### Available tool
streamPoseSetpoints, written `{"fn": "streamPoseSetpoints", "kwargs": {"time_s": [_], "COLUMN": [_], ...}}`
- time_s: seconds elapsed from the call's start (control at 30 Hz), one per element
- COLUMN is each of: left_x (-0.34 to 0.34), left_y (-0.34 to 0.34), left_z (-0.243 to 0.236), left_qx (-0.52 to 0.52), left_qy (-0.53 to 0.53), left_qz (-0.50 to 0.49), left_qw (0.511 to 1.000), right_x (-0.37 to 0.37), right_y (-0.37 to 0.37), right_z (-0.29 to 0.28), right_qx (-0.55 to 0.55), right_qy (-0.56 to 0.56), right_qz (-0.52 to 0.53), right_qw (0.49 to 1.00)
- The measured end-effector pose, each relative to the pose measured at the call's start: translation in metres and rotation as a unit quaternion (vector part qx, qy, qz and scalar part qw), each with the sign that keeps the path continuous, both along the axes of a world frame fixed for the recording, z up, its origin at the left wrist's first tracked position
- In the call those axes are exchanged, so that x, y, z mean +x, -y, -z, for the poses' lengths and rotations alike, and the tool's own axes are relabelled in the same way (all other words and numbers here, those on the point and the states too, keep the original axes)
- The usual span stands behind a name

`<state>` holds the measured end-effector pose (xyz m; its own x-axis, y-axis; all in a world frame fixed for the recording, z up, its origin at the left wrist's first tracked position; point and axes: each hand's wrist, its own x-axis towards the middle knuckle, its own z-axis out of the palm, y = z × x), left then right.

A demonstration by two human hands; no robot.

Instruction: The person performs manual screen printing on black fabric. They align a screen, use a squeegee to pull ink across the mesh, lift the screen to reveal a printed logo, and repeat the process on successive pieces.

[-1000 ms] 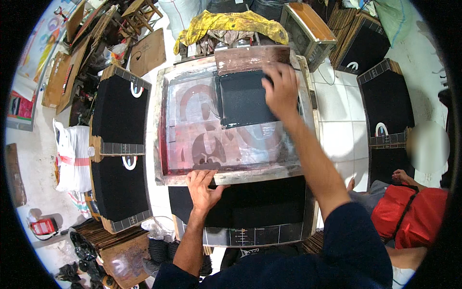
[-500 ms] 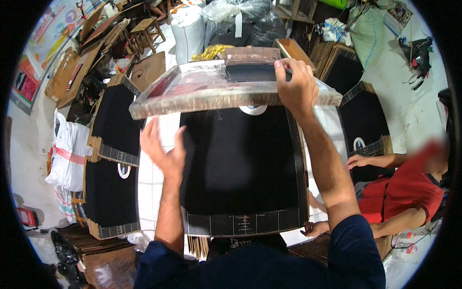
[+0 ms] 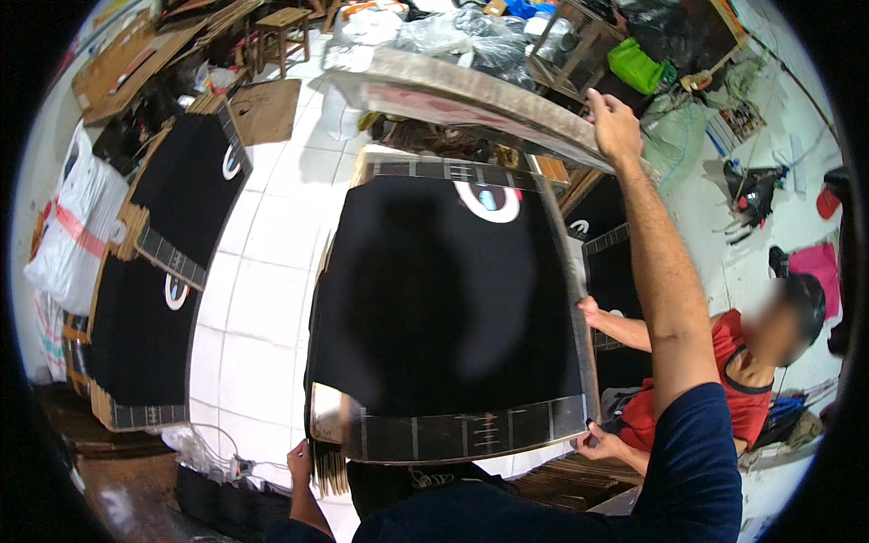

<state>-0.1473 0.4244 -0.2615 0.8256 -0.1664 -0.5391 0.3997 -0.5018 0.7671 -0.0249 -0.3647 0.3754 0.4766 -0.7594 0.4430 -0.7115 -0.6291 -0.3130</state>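
Observation:
A screen-printing frame [image 3: 489,88] hangs raised and tilted beyond the far edge of a board. Near its right end, my right hand [image 3: 617,131] grips it, with the fingers partly hidden. Black fabric [image 3: 434,290] covers the board [image 3: 471,441], which has dark strips with pale line marks along its near and far ends. A white ring-shaped print with blue inside [image 3: 489,201] shows near the fabric's far right. Down at the board's near-left corner, my left hand [image 3: 302,463] has its fingers closed on the edge; the fingertips are small and partly hidden.
A co-worker in red [image 3: 724,362] sits at the right, both hands on the board's right edge. More black-covered boards [image 3: 149,335] stand on stacks at left and right. White sacks [image 3: 81,222] lie far left. Plastic-wrapped bundles [image 3: 444,36] and a wooden stool [image 3: 282,34] are at the back.
The frame has risen away from the board and tilted, held by my right hand. My left hand has left the frame's side for the board's near-left corner. The co-worker now holds the board's right edge.

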Motion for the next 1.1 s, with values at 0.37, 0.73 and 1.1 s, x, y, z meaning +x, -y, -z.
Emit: {"fn": "streamPoseSetpoints", "kwargs": {"time_s": [0.37,0.73,1.1], "left_x": [-0.01,0.159,0.173], "left_y": [0.023,0.022,-0.306], "left_z": [-0.005,-0.186,-0.597], "left_qx": [0.142,0.391,0.182], "left_qy": [0.173,0.378,0.474], "left_qz": [-0.073,-0.063,-0.191], "left_qw": [0.972,0.836,0.84], "right_x": [0.0,0.003,0.007], "right_y": [0.012,0.002,-0.007], "right_z": [0.0,-0.006,-0.012], "right_qx": [0.002,0.008,0.004], "right_qy": [-0.004,-0.01,0.018], "right_qz": [-0.001,0.019,0.018], "right_qw": [1.0,1.0,1.0]}}
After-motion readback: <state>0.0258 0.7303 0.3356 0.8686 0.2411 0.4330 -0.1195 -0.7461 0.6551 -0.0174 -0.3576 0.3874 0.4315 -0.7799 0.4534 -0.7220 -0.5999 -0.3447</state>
